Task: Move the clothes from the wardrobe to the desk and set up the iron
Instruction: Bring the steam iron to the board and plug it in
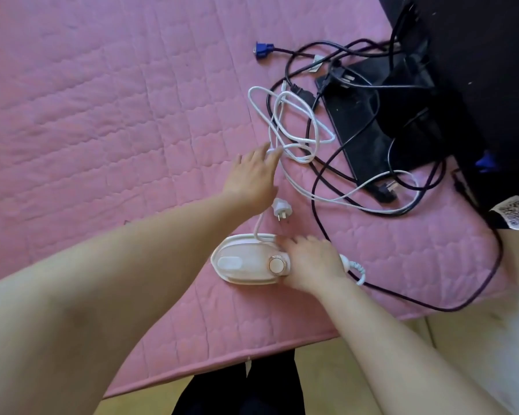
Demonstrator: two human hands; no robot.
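**Hands on iron and its cord**

A small white plastic iron (246,262) lies flat on the pink quilted surface (102,115). The right hand (312,262) rests on its rear, fingers loosely curled over it. At 12 o'clock, the left hand (252,178), fingers extended, touches the looped white power cord (294,127).

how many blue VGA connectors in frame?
2: one VGA connector lies on the pink quilt top centre; another shows at the monitor's edge, partly hidden.
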